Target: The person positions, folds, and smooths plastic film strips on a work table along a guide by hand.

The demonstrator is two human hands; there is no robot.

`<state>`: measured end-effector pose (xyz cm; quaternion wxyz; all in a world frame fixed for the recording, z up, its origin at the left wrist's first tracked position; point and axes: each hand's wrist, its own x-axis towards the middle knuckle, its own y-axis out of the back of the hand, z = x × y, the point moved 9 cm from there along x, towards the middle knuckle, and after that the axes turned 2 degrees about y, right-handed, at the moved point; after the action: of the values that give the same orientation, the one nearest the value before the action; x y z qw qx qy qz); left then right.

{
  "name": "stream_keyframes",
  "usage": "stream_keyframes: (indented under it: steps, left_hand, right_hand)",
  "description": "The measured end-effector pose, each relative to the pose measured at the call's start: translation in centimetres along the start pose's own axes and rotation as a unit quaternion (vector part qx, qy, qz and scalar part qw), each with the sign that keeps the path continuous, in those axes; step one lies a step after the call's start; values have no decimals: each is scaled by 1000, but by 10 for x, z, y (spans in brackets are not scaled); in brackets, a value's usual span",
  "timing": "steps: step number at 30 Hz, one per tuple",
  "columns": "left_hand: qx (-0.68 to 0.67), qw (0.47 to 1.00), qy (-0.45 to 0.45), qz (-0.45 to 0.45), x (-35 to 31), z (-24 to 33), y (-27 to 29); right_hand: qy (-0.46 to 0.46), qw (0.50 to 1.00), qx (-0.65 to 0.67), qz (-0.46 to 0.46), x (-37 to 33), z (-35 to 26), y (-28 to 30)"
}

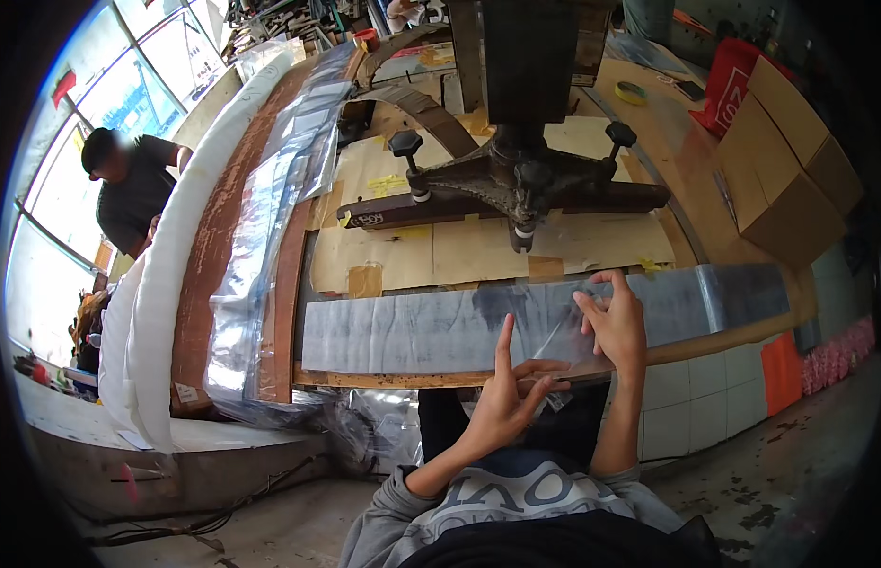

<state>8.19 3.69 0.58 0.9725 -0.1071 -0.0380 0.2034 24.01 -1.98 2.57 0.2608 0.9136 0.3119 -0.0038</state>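
Note:
A thin clear plastic film (pixel 570 348) stretches between my two hands, in front of a long grey strip (pixel 393 336) along the table's near edge. My left hand (pixel 505 405) is at the film's lower left, its index finger raised and its thumb and other fingers closed about the film. Higher and to the right, my right hand (pixel 616 327) bends its fingers in a pinch at the film's upper part. The film is see-through, so its exact edges are hard to make out. A dark smudge marks the strip behind it.
Beyond the strip stands a heavy black press head (pixel 516 175) with knobs, over a tan board (pixel 403 256). Clear plastic sheets (pixel 270 237) and a white roll (pixel 166 275) lie left. An open cardboard box (pixel 781 170) and yellow tape roll (pixel 631 92) are right. Another person (pixel 133 185) works far left.

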Motion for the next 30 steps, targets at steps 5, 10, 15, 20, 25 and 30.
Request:
stream_keyframes:
  steps: [5, 10, 15, 20, 25, 30]
  left_hand:
    - [206, 978, -40, 8, -11, 18, -12]
    - [394, 904, -167, -9, -31, 42, -34]
    - [335, 928, -147, 69, -37, 39, -15]
    - [332, 923, -129, 145, -21, 51, 12]
    - [352, 908, -126, 191, -4, 52, 31]
    - [363, 900, -154, 188, -1, 49, 30]
  right_hand:
    - [48, 999, -8, 22, -18, -10, 8]
    - [36, 999, -32, -14, -37, -11, 6]
    - [66, 998, 6, 26, -42, -5, -5]
    - [123, 984, 59, 116, -33, -1, -21]
    - [141, 976, 8, 168, -17, -9, -24]
    - [131, 978, -36, 160, -7, -6, -27]
